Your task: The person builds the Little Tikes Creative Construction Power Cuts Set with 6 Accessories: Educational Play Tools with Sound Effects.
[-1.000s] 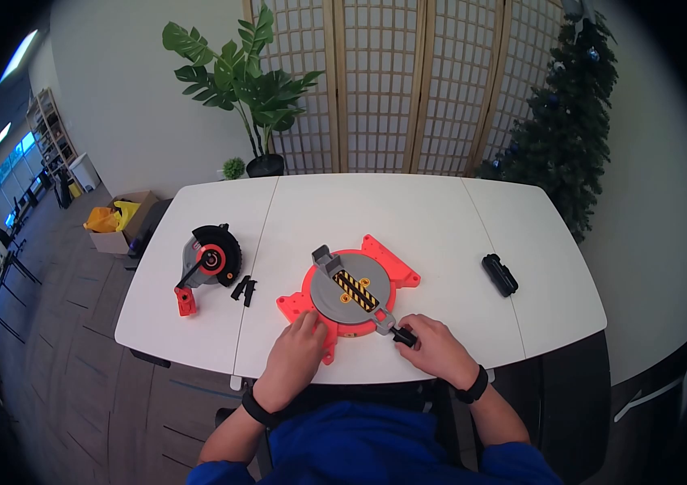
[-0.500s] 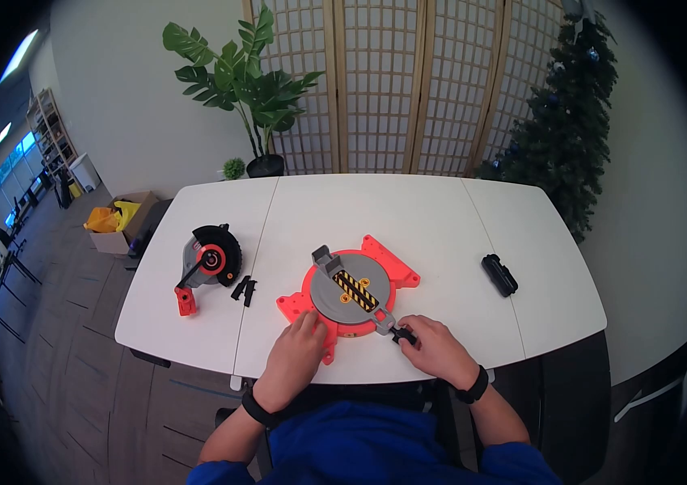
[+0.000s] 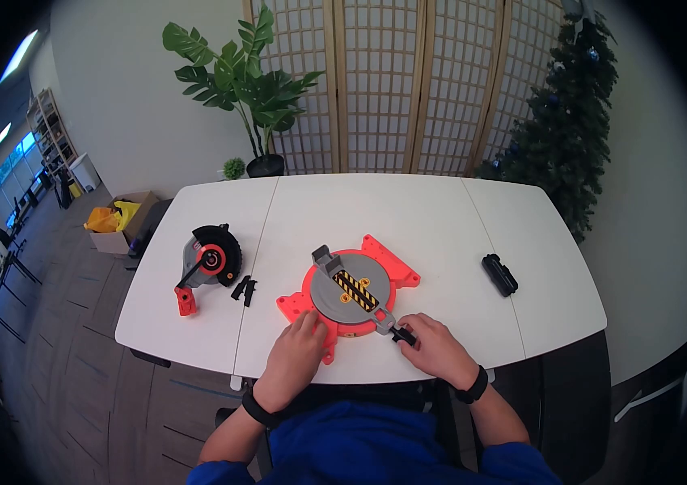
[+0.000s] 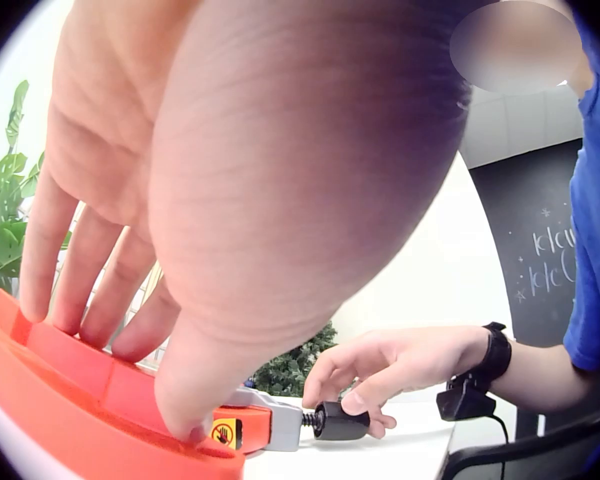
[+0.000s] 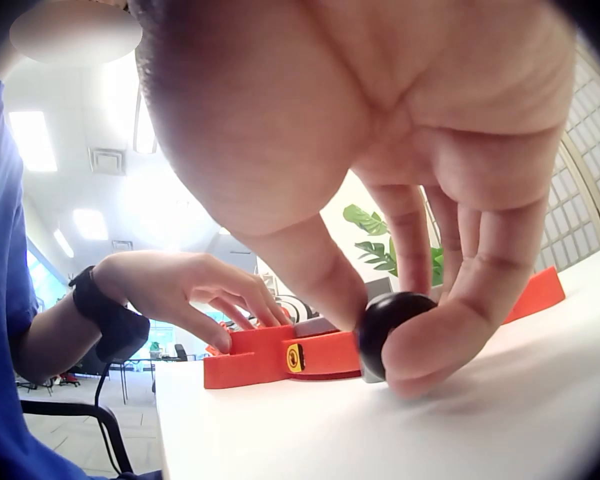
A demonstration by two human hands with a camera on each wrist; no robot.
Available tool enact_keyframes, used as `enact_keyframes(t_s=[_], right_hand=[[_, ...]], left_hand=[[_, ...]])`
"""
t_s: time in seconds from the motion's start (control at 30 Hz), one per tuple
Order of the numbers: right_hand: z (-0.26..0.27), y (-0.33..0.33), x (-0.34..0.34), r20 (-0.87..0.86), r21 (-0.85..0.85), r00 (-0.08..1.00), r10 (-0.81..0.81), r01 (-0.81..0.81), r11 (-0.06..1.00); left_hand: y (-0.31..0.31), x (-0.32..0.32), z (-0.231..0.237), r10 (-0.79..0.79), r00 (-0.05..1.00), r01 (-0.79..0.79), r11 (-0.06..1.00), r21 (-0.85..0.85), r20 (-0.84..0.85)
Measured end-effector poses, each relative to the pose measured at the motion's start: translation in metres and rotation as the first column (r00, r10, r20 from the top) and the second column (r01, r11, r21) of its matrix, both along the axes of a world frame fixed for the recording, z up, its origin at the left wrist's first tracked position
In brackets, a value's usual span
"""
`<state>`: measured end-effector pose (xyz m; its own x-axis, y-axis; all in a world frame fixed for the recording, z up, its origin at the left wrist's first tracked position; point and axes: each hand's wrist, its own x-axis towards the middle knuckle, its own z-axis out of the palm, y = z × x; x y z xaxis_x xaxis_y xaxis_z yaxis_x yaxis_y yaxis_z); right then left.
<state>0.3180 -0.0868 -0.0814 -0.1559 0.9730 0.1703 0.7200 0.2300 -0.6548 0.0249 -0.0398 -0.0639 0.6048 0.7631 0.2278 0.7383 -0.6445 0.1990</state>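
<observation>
A red base with a round grey turntable (image 3: 329, 301) lies mid-table, a yellow-and-black striped slot across it. At its near right, my right hand (image 3: 438, 349) pinches the black knob (image 3: 405, 336) between thumb and fingers; the right wrist view shows the knob (image 5: 380, 325) end-on. My left hand (image 3: 296, 356) grips the base's near-left edge. In the left wrist view its thumb lies on the red rim (image 4: 130, 425) near a yellow sticker, the fingers over the far side. The fingertips are partly hidden in the head view.
A grey, black and red saw-like part (image 3: 212, 259) lies at the left, with small black pieces (image 3: 249, 293) beside it. A black case-like part (image 3: 499, 275) lies at the right. Behind the table stand a potted plant (image 3: 266, 165) and a lattice screen.
Within my right hand's fingers the black knob has turned slightly. The left hand and the base stay in place.
</observation>
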Motion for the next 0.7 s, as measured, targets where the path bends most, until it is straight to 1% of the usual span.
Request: enact_keyframes(t_s=[0.13,0.33,0.53,0.63,0.7], right_hand=[[-0.0029,0.0011,0.0019,-0.008,-0.019,1.000,-0.002,0.002,1.000],[0.0037,-0.0011,-0.0001,-0.006,0.005,0.999,0.032,-0.032,0.999],[0.0007,-0.0005,-0.0010,-0.008,0.013,1.000,0.009,-0.009,1.000],[0.0003,-0.0004,-0.0015,-0.001,-0.017,1.000,-0.008,0.008,1.000],[-0.0053,0.0025,-0.0005,-0.044,-0.022,0.999,0.001,-0.002,1.000]], left_hand=[[-0.0004,0.0006,-0.0011,-0.002,1.000,0.002,1.000,0.015,-0.006],[-0.0002,0.0007,-0.0032,-0.010,1.000,0.009,1.000,0.021,0.020],[-0.0003,0.0001,-0.0024,-0.013,0.999,0.013,1.000,0.026,0.029],[-0.0012,0.0009,-0.0015,-0.014,0.999,0.014,1.000,0.022,0.032],[-0.0011,0.0006,-0.0013,-0.015,0.999,0.014,1.000,0.018,0.033]])
